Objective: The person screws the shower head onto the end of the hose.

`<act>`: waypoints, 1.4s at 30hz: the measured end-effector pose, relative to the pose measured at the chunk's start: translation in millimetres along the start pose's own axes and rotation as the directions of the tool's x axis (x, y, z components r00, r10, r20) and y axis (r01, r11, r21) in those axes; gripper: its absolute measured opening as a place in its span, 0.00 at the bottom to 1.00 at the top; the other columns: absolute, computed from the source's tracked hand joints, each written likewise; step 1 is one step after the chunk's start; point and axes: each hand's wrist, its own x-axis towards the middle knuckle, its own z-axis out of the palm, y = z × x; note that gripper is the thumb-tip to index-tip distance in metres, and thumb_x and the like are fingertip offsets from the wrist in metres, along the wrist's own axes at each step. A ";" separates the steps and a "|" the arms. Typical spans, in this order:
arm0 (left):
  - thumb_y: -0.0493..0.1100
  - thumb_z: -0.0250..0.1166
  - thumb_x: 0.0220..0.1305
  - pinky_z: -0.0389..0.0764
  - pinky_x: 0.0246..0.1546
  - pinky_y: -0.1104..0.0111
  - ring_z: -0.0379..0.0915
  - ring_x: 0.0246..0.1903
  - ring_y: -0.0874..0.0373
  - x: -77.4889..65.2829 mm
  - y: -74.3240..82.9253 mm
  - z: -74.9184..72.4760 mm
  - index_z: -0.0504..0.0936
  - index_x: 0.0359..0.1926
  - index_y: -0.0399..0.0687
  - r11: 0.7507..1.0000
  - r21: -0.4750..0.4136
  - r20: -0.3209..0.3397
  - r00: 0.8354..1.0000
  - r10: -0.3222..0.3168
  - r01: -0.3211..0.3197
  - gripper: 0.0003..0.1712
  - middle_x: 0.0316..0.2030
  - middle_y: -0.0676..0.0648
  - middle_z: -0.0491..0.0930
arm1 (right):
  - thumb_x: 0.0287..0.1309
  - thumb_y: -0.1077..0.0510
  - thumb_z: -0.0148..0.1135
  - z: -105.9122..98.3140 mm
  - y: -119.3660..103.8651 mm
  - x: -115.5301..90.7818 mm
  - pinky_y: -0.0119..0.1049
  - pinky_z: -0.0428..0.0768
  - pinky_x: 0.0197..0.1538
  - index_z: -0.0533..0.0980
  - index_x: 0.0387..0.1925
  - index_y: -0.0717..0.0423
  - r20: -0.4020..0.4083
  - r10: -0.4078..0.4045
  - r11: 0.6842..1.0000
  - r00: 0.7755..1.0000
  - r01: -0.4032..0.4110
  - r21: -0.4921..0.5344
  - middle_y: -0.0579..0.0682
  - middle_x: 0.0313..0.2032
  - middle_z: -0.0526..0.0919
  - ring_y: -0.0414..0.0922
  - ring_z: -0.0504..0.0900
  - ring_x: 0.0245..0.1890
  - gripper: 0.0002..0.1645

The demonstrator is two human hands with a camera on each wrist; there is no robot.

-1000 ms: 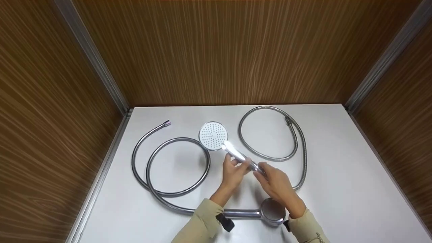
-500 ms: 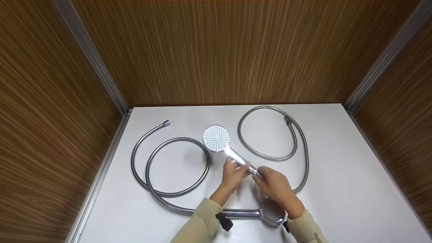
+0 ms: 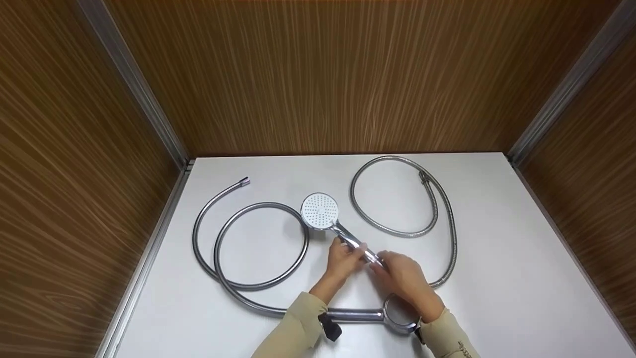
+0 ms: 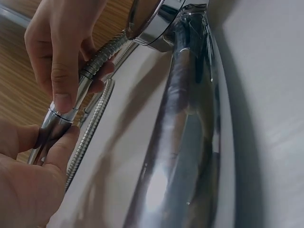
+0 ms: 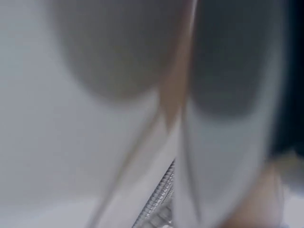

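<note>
My left hand (image 3: 343, 262) holds the chrome handle of a hand shower (image 3: 320, 212) above the table, its white, nozzle-dotted face turned up and away to the left. At the lower end of that handle, my right hand (image 3: 408, 279) grips the metal end fitting (image 4: 84, 89) of a ribbed shower hose (image 3: 451, 233). In the left wrist view, thumb and fingers of the right hand wrap the fitting, which meets the handle end. Below the hands lies a second hand shower (image 3: 355, 315), joined to a smooth grey hose (image 3: 223, 233). Blurred shapes fill most of the right wrist view.
Both hoses lie looped on the white table (image 3: 502, 258), the grey one at left with its free end fitting (image 3: 244, 181) toward the back. Wood-grain panels (image 3: 318, 74) enclose the back and both sides.
The held shower head has come slightly nearer and to the right. My right hand has shifted a little at the handle end, and the ribbed hose's near bend has moved slightly outward.
</note>
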 end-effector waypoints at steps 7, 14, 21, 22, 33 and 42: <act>0.28 0.69 0.66 0.93 0.44 0.52 0.89 0.38 0.46 1.2 -8.1 -1.1 0.68 0.54 0.27 1.000 -0.012 0.002 1.000 -0.029 0.029 0.22 0.41 0.29 0.86 | 0.66 0.53 0.72 5.0 2.9 0.1 0.42 0.82 0.31 0.84 0.34 0.51 0.008 -0.018 0.999 1.000 0.018 -0.036 0.44 0.23 0.80 0.41 0.76 0.24 0.07; 0.29 0.69 0.66 0.93 0.42 0.53 0.86 0.34 0.55 2.4 -10.2 -2.4 0.70 0.57 0.25 0.999 0.004 0.012 0.999 -0.036 0.036 0.23 0.42 0.32 0.86 | 0.67 0.53 0.71 7.2 3.2 0.5 0.42 0.82 0.30 0.84 0.33 0.51 0.005 -0.031 0.998 1.000 0.031 -0.054 0.44 0.22 0.80 0.42 0.76 0.23 0.07; 0.29 0.69 0.67 0.93 0.44 0.52 0.87 0.36 0.51 4.1 -9.7 -2.9 0.69 0.59 0.24 0.999 -0.001 0.020 0.998 -0.051 0.051 0.24 0.45 0.27 0.85 | 0.67 0.54 0.71 6.1 1.4 1.8 0.42 0.82 0.31 0.84 0.32 0.51 0.016 -0.025 0.998 1.000 0.026 -0.058 0.44 0.23 0.81 0.42 0.76 0.23 0.07; 0.29 0.69 0.67 0.93 0.44 0.52 0.88 0.36 0.51 4.6 -10.1 -3.0 0.69 0.59 0.24 0.999 0.000 0.021 0.998 -0.052 0.052 0.24 0.45 0.27 0.85 | 0.67 0.54 0.71 6.1 1.3 1.9 0.42 0.82 0.31 0.84 0.32 0.51 0.018 -0.023 0.998 1.000 0.024 -0.058 0.44 0.23 0.81 0.42 0.76 0.23 0.08; 0.31 0.69 0.68 0.93 0.43 0.54 0.89 0.38 0.45 7.4 -12.4 -3.7 0.74 0.54 0.25 0.996 0.051 0.018 0.997 -0.075 0.074 0.19 0.42 0.30 0.86 | 0.64 0.56 0.73 9.0 2.1 0.8 0.42 0.81 0.26 0.83 0.30 0.53 -0.032 -0.067 0.992 0.997 0.063 -0.110 0.44 0.20 0.78 0.42 0.73 0.20 0.08; 0.36 0.72 0.68 0.93 0.42 0.56 0.90 0.40 0.40 9.2 -5.8 -6.6 0.77 0.53 0.27 0.980 0.151 0.015 0.991 -0.129 0.126 0.20 0.42 0.30 0.87 | 0.67 0.55 0.70 5.9 1.9 2.6 0.44 0.83 0.29 0.85 0.34 0.54 0.021 -0.020 0.996 1.000 0.021 -0.083 0.45 0.21 0.80 0.43 0.76 0.22 0.08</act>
